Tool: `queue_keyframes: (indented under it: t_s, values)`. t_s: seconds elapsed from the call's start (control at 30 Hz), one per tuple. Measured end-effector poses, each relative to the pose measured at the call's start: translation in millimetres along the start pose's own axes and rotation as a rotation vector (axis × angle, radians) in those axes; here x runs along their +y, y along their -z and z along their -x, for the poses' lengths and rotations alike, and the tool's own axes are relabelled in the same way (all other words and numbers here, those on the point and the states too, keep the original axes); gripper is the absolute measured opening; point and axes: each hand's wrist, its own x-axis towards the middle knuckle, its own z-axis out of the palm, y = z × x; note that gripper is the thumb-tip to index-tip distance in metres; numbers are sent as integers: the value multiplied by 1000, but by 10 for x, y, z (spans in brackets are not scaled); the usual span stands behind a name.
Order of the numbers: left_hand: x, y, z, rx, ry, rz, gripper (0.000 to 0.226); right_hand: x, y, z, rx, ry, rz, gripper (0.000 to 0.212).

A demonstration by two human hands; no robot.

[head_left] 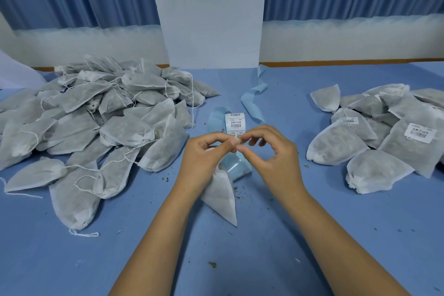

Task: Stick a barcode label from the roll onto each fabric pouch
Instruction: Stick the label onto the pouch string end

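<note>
Mid-bench: left hand [204,158] and right hand [271,154], each grip pinching one small barcode label [237,139] near the label roll [235,120], fabric pouch [221,196] under left wrist; label likely featherlight, limp, tacky, so hold its edge only.

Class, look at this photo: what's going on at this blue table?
A person is labelling pouches. Both hands meet over a pale blue backing strip of white barcode labels: the left hand pinches the strip, the right hand pinches one label. A white fabric pouch lies under the left hand. A pile with no labels showing sits left; a smaller pile right shows labels.
</note>
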Motion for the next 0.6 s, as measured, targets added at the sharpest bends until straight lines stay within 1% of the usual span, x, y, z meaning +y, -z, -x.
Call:
queue_keyframes:
  t_s: [0.07,0.2,0.37,0.47,0.6]
  values:
    - [-2,-8,6,-15,2,-22,19,12,-12,3,-2,24,17,11]
    - [5,0,7,-24,-27,-67,22,66,12,-3,53,86,77,3]
    - [5,-12,10,-51,-11,-74,15,80,12,3,93,79,136,4]
    - [3,-18,14,-48,16,-64,16,75,-5,21,95,67,144,4]
    - [7,-16,20,-40,41,-62,14,86,-19,37,125,98,203,5]
